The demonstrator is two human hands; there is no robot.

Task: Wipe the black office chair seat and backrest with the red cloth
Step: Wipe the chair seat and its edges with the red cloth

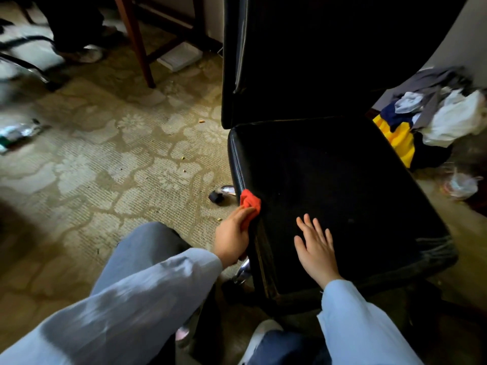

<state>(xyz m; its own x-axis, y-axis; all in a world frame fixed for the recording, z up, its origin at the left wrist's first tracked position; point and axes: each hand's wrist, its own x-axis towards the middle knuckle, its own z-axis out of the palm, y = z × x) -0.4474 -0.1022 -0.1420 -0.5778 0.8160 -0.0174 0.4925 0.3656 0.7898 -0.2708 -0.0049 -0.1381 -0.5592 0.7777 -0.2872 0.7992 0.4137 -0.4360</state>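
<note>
The black office chair fills the right half of the view, with its seat (342, 185) low and its backrest (316, 56) rising behind. My left hand (232, 237) grips the bunched red cloth (249, 204) against the seat's left edge, near the front corner. My right hand (315, 247) lies flat on the front part of the seat, fingers straight and spread. Both arms wear pale blue sleeves.
Patterned carpet (118, 167) spreads to the left, with crumbs and a wrapper (18, 133). A wooden chair leg (139, 43) and a white book (179, 57) stand behind. A pile of clothes (432, 114) lies right of the seat. A chair caster (221, 193) shows by the cloth.
</note>
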